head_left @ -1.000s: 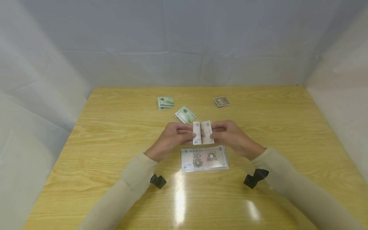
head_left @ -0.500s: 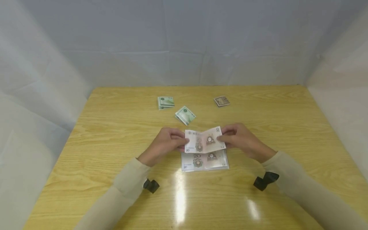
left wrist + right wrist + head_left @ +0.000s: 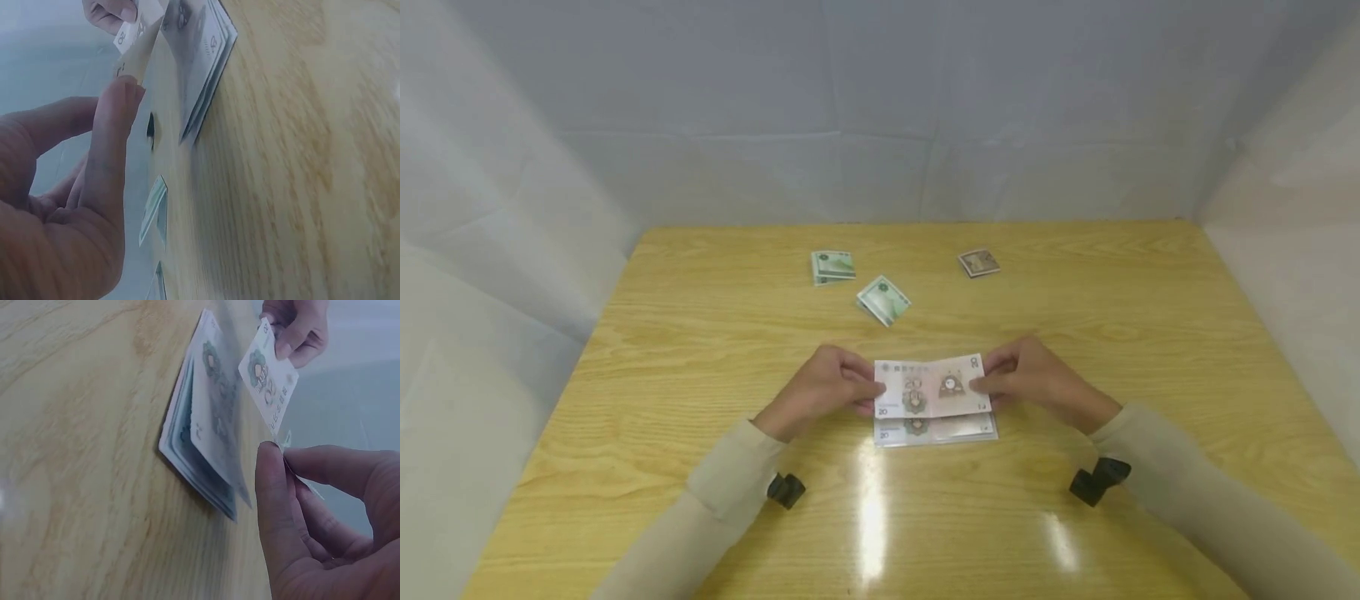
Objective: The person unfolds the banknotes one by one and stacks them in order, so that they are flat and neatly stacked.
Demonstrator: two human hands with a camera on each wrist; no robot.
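Note:
Between both hands a pale pinkish-brown 20 banknote (image 3: 932,392) is stretched out, with a crease near its middle. My left hand (image 3: 827,383) pinches its left edge, thumb on top. At the right edge, my right hand (image 3: 1033,379) pinches it the same way. Below and partly covered lies a stack of similar banknotes (image 3: 936,432) on the table. Seen from the right wrist, the held note (image 3: 270,378) is raised above the stack (image 3: 209,425), whose notes fan apart slightly at one end.
Two folded green banknotes, one (image 3: 832,266) farther back and one (image 3: 883,301) nearer, lie behind the hands on the wooden table (image 3: 700,317). A small folded brown banknote (image 3: 979,263) rests at the back right. Pale cloth (image 3: 880,108) hangs around the table's back and sides.
The banknote was folded narrow a second ago and has been pulled open to full width. Both hands moved apart and toward the person, bringing it over the stack.

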